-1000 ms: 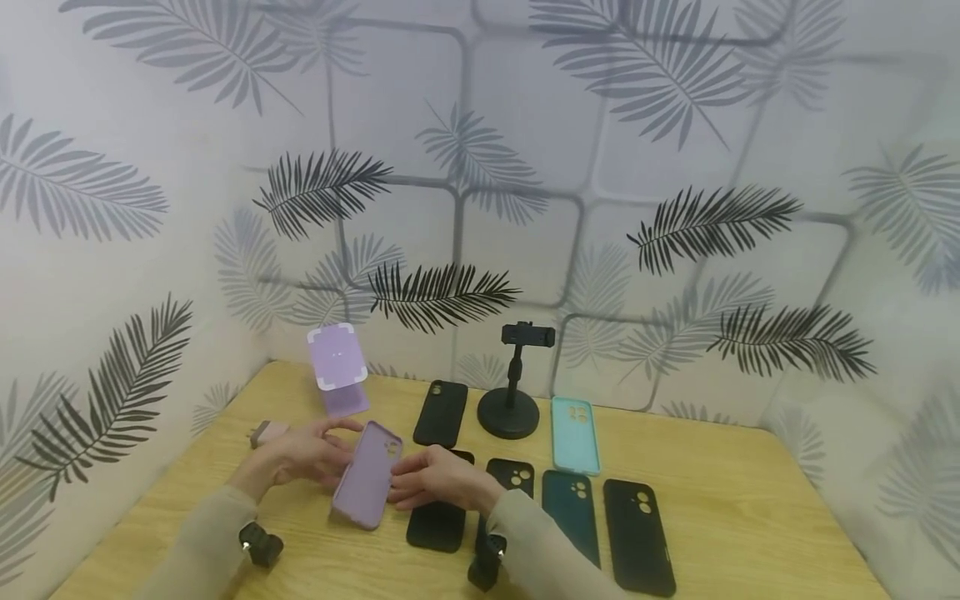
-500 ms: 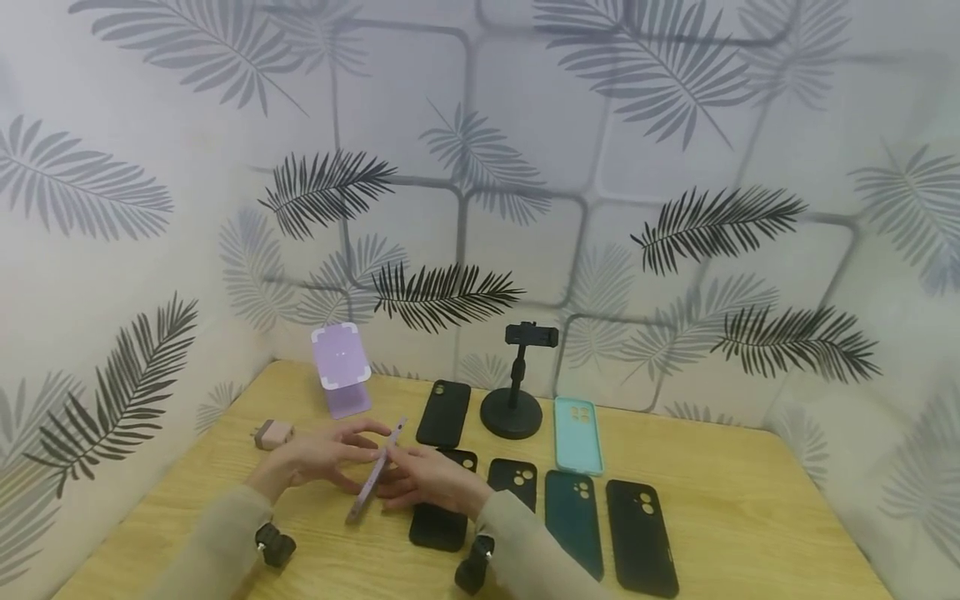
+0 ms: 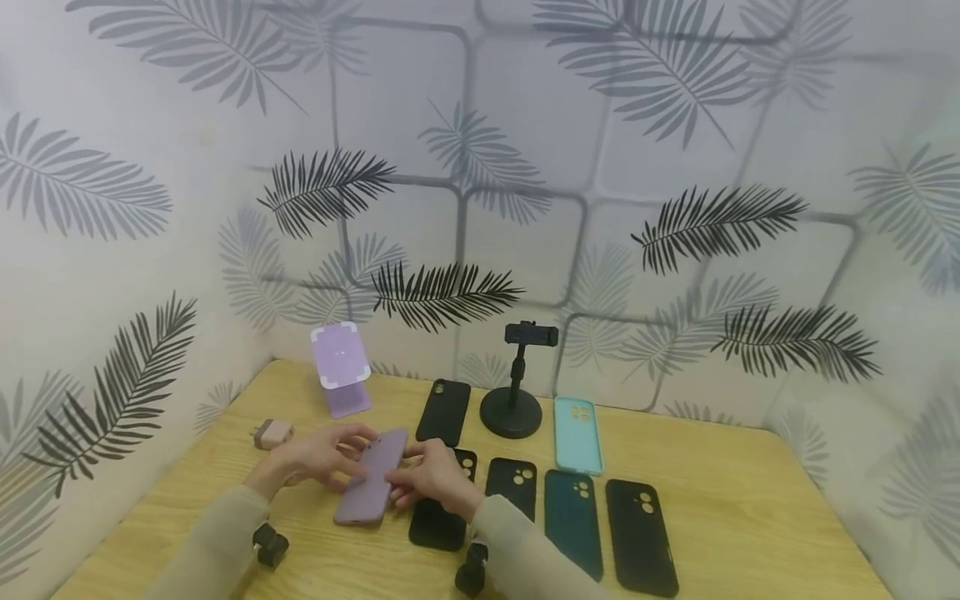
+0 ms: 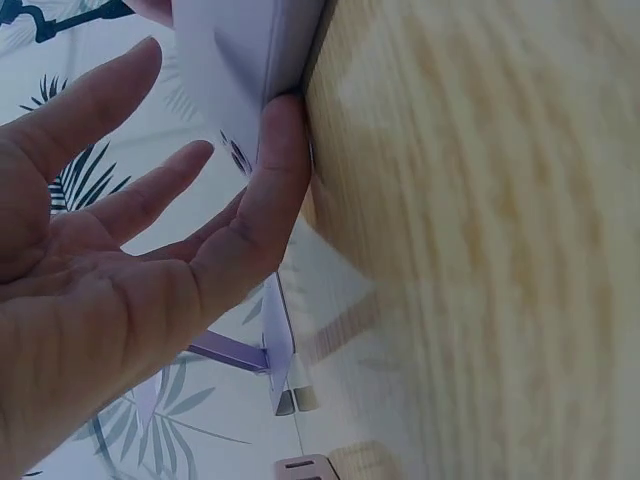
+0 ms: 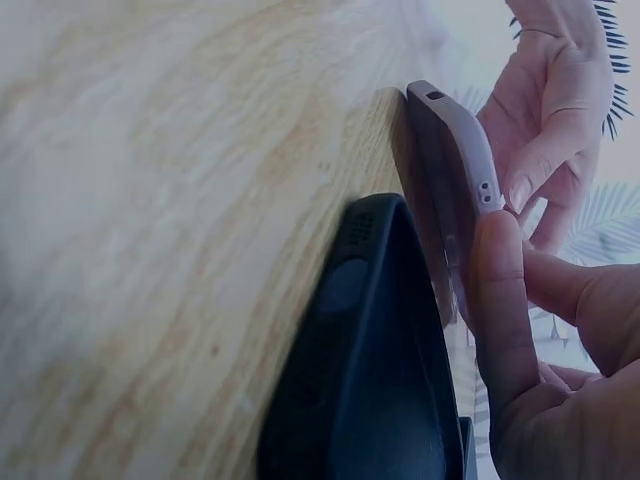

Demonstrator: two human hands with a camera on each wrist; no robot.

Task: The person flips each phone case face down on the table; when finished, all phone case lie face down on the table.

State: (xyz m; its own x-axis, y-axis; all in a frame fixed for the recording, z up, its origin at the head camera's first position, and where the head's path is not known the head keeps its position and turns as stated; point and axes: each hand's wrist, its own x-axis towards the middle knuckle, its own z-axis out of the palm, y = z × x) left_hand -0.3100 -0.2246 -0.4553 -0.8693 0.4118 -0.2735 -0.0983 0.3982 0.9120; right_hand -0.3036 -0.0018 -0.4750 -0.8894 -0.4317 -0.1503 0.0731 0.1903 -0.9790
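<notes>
A light purple phone case (image 3: 375,479) is held tilted low over the table, its smooth back facing up. My right hand (image 3: 437,477) pinches its right edge; in the right wrist view the thumb and fingertips are at the case edge (image 5: 465,140), near a small corner cutout. My left hand (image 3: 322,454) is at the case's left side with its fingers loosely spread. In the left wrist view, one finger (image 4: 285,150) of that hand touches the lower edge of the case, close above the wood. A black phone case (image 3: 437,525) lies partly beneath my right hand.
Several more cases lie around, including a dark teal one (image 3: 573,521) and a turquoise one (image 3: 577,437). A black phone stand (image 3: 512,414) and a purple stand (image 3: 341,358) are at the back. A pink charger plug (image 3: 273,434) lies left on the wooden table (image 3: 735,500).
The purple case has been turned over between my hands: its inside faced up, then it stood edge-on, and now its back shows. My left hand has shifted slightly to the right.
</notes>
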